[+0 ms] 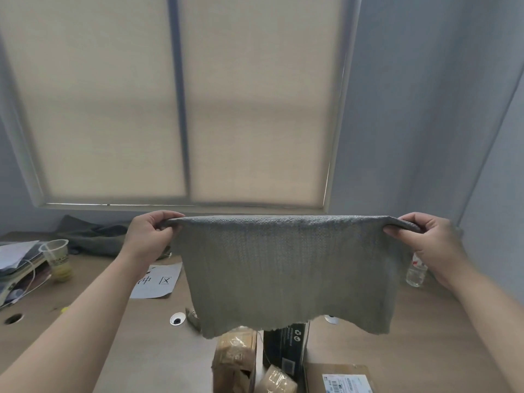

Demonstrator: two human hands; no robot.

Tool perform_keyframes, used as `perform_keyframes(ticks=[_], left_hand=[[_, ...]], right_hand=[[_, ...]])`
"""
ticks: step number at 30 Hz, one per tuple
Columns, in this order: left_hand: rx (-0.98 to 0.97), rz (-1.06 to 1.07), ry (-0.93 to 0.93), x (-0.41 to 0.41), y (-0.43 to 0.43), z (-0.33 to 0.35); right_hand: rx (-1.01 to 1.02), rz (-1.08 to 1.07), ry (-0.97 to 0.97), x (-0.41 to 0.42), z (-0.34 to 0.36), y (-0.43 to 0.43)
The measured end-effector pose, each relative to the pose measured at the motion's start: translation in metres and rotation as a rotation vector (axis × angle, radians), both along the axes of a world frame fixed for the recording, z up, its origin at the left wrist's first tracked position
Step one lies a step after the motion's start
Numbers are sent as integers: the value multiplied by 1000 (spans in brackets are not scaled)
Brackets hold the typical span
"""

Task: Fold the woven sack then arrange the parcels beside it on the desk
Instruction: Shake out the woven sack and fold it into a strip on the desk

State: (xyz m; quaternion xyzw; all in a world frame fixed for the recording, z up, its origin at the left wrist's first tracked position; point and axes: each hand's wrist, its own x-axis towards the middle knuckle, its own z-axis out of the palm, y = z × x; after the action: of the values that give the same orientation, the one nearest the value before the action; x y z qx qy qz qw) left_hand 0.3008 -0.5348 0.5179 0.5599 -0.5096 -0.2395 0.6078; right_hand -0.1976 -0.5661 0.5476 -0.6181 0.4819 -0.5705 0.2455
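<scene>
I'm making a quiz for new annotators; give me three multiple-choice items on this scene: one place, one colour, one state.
1. Where on the desk does the plastic cup stand?
A. far left
B. far right
C. middle, near edge

2. What colour is the upright box below the woven sack?
A. black
B. white
C. red

3. How is the sack held?
A. folded flat on the desk
B. spread in the air between the left hand and the right hand
C. dangling from one hand

Key: 1 A, it stands at the left end; 2 A, its face is black with white marks; 3 B, each hand grips a top corner.
</scene>
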Motion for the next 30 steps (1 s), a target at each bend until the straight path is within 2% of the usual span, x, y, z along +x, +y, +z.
perform_keyframes(ticks=[4,9,14,16,19,22,25,30], left_hand=[[-126,-1,59,-3,5,6],[-195,-193,338,-16,11,11],[-227,-114,423,-29,6,11],[-241,-101,441,-32,6,11],[-239,-58,510,-32,4,12],[-222,-57,581,-28,3,12],[-193,-62,591,-28,3,12],[-151,-3,433,-30,2,16]], right_hand=[[-14,122,-237,-4,1,2],[-7,237,-324,-5,9,6],[-4,264,-373,-2,14,4],[-1,327,-400,-4,14,6],[109,461,-471,-12,7,9],[261,480,-404,-20,-9,7],[325,447,-330,-21,-22,1],[319,396,-201,-8,-29,-1]])
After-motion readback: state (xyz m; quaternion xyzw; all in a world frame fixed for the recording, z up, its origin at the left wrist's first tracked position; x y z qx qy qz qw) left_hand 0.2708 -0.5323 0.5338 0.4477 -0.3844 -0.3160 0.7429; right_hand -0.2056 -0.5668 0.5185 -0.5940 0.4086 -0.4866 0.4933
